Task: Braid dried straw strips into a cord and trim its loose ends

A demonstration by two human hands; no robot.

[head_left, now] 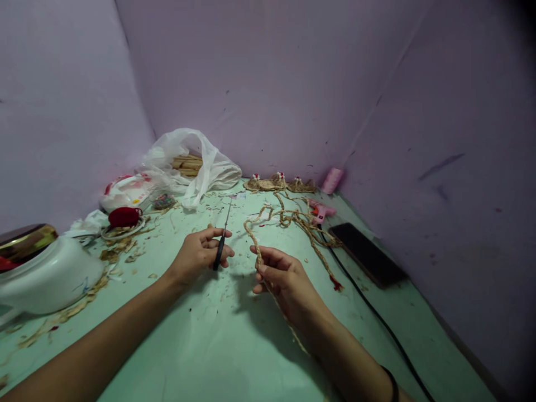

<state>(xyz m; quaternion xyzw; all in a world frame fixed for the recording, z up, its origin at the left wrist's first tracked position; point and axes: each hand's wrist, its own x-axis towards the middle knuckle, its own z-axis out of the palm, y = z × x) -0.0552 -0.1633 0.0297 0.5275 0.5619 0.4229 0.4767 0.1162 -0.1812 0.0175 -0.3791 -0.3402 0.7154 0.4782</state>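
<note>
Straw-coloured braided cord pinched in grip of right hand, above green worktop. Left hand: grip closed around black-handled tool, tip pointing away. Pink glue gun near dark phone.

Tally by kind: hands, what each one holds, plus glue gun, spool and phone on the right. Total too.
Hands: 2 (left hand, right hand)
Black-handled tool, in the left: 1
Braided cord, in the right: 1
Pink glue gun: 1
Pink spool: 1
Phone: 1
Total: 7
</note>
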